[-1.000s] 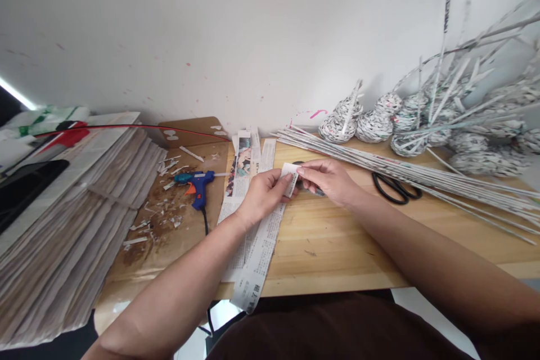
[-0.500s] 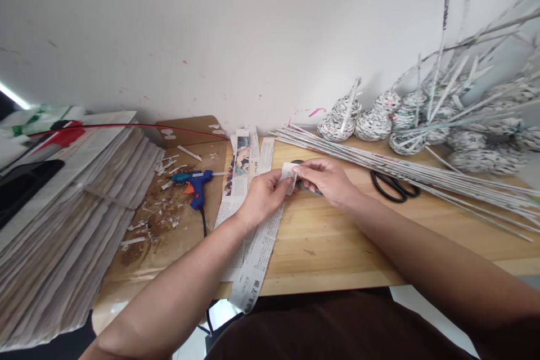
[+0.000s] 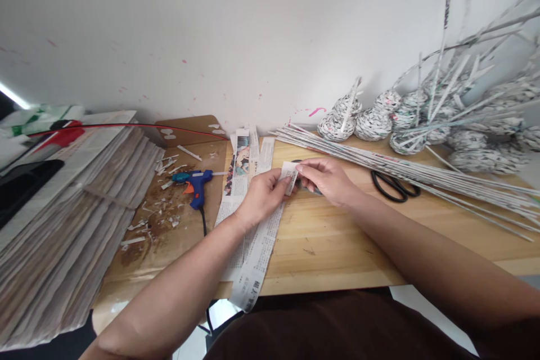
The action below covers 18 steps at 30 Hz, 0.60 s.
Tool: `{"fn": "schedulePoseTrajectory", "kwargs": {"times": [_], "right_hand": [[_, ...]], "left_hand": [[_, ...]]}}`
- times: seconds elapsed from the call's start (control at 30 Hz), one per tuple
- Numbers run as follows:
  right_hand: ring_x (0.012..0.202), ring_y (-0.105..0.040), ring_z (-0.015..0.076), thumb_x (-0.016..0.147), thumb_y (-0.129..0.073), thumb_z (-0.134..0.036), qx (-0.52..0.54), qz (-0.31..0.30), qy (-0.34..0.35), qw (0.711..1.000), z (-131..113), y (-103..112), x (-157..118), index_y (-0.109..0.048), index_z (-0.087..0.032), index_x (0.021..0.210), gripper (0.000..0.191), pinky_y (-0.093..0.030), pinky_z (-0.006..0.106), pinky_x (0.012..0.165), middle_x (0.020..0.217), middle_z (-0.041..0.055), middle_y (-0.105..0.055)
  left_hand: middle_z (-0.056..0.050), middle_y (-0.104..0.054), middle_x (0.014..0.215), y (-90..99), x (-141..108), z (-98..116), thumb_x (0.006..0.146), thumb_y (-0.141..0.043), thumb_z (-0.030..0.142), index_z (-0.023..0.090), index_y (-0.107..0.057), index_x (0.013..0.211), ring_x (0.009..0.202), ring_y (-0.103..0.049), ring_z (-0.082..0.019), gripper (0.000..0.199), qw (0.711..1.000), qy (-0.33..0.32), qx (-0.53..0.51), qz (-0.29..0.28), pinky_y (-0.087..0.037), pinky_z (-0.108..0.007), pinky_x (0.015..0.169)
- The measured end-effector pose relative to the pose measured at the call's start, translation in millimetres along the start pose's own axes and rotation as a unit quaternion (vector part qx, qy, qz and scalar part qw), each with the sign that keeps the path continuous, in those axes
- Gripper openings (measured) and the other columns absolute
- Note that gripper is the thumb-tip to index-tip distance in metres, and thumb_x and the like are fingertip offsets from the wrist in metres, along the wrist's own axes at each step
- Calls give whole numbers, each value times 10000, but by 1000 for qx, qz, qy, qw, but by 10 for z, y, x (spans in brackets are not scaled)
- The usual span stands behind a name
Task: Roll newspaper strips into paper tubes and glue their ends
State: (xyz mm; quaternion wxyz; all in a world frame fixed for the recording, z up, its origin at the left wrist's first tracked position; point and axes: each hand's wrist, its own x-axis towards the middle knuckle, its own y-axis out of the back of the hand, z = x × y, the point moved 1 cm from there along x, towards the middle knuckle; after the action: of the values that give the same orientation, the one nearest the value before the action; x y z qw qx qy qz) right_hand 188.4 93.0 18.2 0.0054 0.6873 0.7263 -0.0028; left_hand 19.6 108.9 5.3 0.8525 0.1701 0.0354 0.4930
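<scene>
Barely anything moved since half a second ago: the paper slip (image 3: 289, 171) tilted slightly, and its printed face showed a bit more clearly. Both hands stayed put around it; no carry, no release. Reads as fine finger adjustment of the slip, so probably mid-handling.

Slip was held up just over the desk (image 3: 329, 253), between the two hands. Left hand (image 3: 265, 194) had thumb and fingers closed on its lower part; right hand (image 3: 327, 180) pinched narrowly at its upper right corner. Couldn't tell if the slip joined anything under the fingers.

Dark object (image 3: 315, 190) behind the right fingers, mostly hidden, unidentified. Long newspaper strips (image 3: 253, 261) lay under and beside the left hand, one end hanging past the desk's near edge. Left of those: blue glue gun (image 3: 198, 183) on brown cardboard (image 3: 179, 239), scraps around it; tied newspaper stack (image 3: 97, 202) farther left. Right side: black scissors (image 3: 396, 201) near a bundle of rolled paper sticks (image 3: 375, 160), woven paper pieces (image 3: 337, 124) against the wall.
</scene>
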Motion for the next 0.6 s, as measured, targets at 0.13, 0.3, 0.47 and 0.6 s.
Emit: {"fn": "schedulePoseTrajectory", "kwargs": {"times": [0.13, 0.3, 0.47, 0.6], "right_hand": [[448, -394, 67, 732, -716, -437, 20, 29, -2, 999, -24, -28, -17, -619, -150, 649, 314, -258, 208, 391, 525, -32, -510], [430, -388, 64, 695, -755, -439, 41, 45, 8, 998, -24, -46, -20, -607, -155, 607, 332, -248, 212, 375, 509, -34, -509], [426, -391, 59, 666, -788, -427, 66, 59, 10, 996, 28, -53, -9, -643, -146, 649, 317, -255, 209, 374, 530, -30, -536], [433, -395, 59, 651, -802, -440, 72, 61, 13, 995, 36, -57, -14, -648, -144, 659, 334, -256, 208, 376, 533, -28, -539]], "left_hand": [[-36, -678, 745, -5, -20, 25, 891, -529, 376, 173, -644, 816, 680, -610, -159, 245, 996, -38, 72, 33, -480, -255, 617], [-21, -647, 694, -17, -45, 52, 876, -557, 350, 170, -632, 810, 627, -563, -145, 206, 990, -56, 118, 49, -436, -251, 586], [-21, -650, 711, -20, -46, 73, 879, -559, 348, 167, -645, 857, 620, -544, -141, 202, 989, -57, 130, 48, -406, -253, 572], [-4, -626, 696, -16, -47, 106, 862, -589, 346, 160, -649, 867, 614, -512, -131, 196, 986, -51, 151, 47, -381, -254, 575]]}}
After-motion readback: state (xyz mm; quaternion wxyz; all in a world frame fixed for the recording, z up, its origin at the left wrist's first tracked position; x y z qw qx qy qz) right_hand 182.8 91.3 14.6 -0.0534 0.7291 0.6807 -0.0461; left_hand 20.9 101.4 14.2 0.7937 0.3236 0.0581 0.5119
